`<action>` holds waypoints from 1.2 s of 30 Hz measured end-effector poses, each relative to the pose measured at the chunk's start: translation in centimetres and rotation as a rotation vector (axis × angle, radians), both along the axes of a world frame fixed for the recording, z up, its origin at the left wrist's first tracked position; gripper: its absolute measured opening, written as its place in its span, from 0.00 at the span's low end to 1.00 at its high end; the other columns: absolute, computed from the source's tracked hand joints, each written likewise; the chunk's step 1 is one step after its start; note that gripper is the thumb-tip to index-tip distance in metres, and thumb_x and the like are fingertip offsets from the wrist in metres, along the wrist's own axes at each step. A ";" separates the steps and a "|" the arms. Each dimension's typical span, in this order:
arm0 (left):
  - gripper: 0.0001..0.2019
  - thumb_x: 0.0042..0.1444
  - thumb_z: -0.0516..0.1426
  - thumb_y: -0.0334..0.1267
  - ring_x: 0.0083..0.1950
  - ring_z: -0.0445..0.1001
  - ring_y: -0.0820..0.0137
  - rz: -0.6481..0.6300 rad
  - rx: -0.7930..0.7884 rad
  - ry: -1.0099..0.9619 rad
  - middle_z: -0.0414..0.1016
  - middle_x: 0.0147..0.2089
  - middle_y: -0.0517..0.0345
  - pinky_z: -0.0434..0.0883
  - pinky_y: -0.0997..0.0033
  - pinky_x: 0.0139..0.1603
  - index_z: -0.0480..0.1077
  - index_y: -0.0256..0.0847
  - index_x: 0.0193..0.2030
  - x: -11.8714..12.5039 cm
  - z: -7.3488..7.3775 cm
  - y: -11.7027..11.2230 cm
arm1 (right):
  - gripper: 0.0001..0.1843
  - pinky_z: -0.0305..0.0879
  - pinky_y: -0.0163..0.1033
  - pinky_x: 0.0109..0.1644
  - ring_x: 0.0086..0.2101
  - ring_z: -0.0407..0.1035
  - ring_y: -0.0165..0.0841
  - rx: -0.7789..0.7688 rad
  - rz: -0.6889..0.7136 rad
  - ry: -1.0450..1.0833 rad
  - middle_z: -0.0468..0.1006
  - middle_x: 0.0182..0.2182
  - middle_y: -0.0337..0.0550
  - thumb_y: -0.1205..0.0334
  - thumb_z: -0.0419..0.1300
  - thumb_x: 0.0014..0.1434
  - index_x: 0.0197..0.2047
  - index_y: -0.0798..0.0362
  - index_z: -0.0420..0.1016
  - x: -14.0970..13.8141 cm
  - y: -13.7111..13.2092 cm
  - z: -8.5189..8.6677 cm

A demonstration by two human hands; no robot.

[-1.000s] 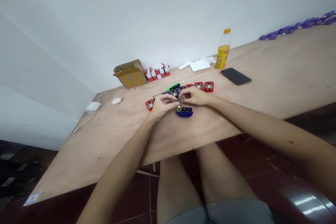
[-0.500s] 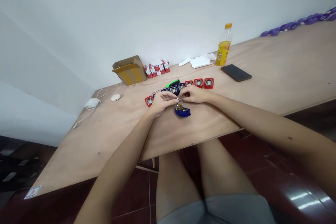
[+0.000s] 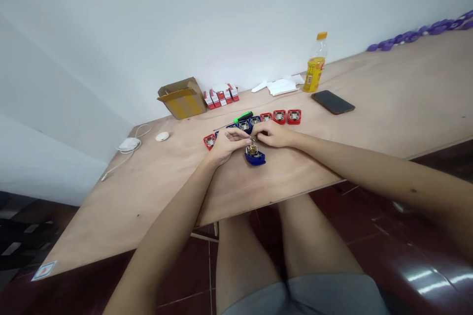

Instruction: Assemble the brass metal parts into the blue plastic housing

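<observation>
Wood, pale and lightly grained, tops a bench (image 3: pixel 166 192) where a person's bare hands meet over a small blue casing (image 3: pixel 254 159). The casing, a glossy, boat-shaped shell that looks like plastic, sits at center on the near side of the hands, with a gold-toned metal fitting (image 3: pixel 252 149) framed by silvery wire at its far edge. The left hand (image 3: pixel 229 148) reaches in with fingers extended and close together, its thumb straight and its tip at the metal just above the casing. The right hand (image 3: pixel 272 133) is bent inward, its fingers curled toward the thumb, close beside the same metal. The fingertips of both hands nearly meet; the contact point is too small to tell whether either has a firm grasp.

Behind the hands, a bowed row of red and blue shells (image 3: pixel 280 117) with shiny metal inserts runs across the wood, partly covered by the left hand. Along it lies a screwdriver (image 3: pixel 244 117) with a rounded green-and-black handle and a slim shaft. Nearer the smooth white wall (image 3: pixel 236 19) stand an open cardboard box (image 3: pixel 185 104), red-and-white cartons (image 3: pixel 221 99), creased white paper (image 3: pixel 283 86) and a clear bottle (image 3: pixel 313 75) of yellow drink, with a flat, dark phone (image 3: pixel 333 102) nearby.
</observation>
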State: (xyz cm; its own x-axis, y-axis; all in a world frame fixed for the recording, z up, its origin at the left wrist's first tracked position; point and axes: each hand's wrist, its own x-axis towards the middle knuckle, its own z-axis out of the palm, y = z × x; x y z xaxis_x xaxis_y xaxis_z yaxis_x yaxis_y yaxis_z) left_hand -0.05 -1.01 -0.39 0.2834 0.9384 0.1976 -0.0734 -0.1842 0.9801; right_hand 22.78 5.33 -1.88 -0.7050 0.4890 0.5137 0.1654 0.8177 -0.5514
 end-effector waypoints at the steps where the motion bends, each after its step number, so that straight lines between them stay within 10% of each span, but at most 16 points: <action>1: 0.17 0.40 0.80 0.41 0.37 0.83 0.68 0.001 0.004 -0.005 0.86 0.36 0.51 0.82 0.65 0.46 0.84 0.37 0.34 0.0 -0.1 0.0 | 0.17 0.73 0.42 0.47 0.37 0.77 0.37 0.028 0.015 -0.001 0.86 0.37 0.46 0.72 0.55 0.57 0.42 0.54 0.85 0.1 0.0 -0.1; 18: 0.16 0.45 0.79 0.40 0.40 0.87 0.62 -0.013 -0.054 -0.027 0.87 0.39 0.49 0.86 0.60 0.46 0.84 0.39 0.38 -0.4 -0.5 0.1 | 0.20 0.75 0.51 0.54 0.44 0.79 0.42 0.128 0.038 -0.095 0.84 0.46 0.48 0.74 0.54 0.62 0.41 0.50 0.88 2.5 -0.5 0.0; 36: 0.20 0.43 0.80 0.48 0.42 0.86 0.60 0.047 0.069 0.050 0.86 0.40 0.52 0.85 0.54 0.49 0.83 0.40 0.36 0.9 -0.5 0.0 | 0.18 0.78 0.46 0.57 0.47 0.79 0.41 -0.425 0.115 0.156 0.84 0.48 0.44 0.55 0.73 0.64 0.55 0.49 0.81 1.7 -2.9 1.5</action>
